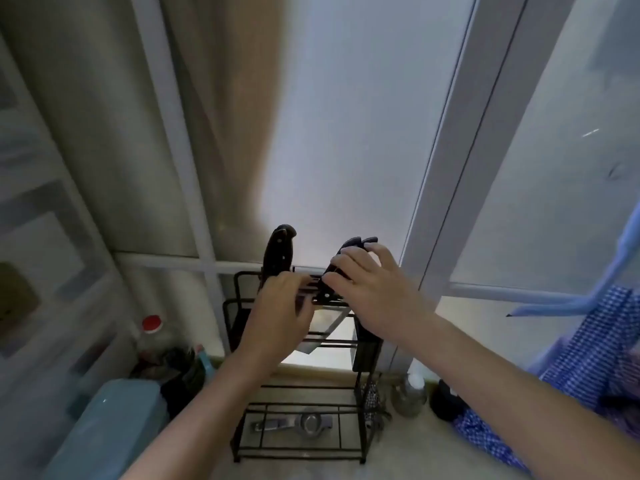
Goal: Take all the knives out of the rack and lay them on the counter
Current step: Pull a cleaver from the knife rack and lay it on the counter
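A teal box (104, 427) sits at the left of the table (311, 469). The black rack (301, 393) stands mid-table with a knife (278, 252) upright in its top. The left hand (277, 313) curls at the rack's top rail beside it; the right hand (374, 289) grips dark handles (353, 245) just right.

Black wire rack (360, 410) stands upright on the counter (311, 469), below my hands. Dark riveted knife handle (278, 252) rises from the rack's top slots, just above and beyond my left hand (277, 315). Cluster of dark handles (353, 249) sits under my right hand's (375, 294) fingertips. Broad steel blade (327, 325) hangs tilted between my wrists.
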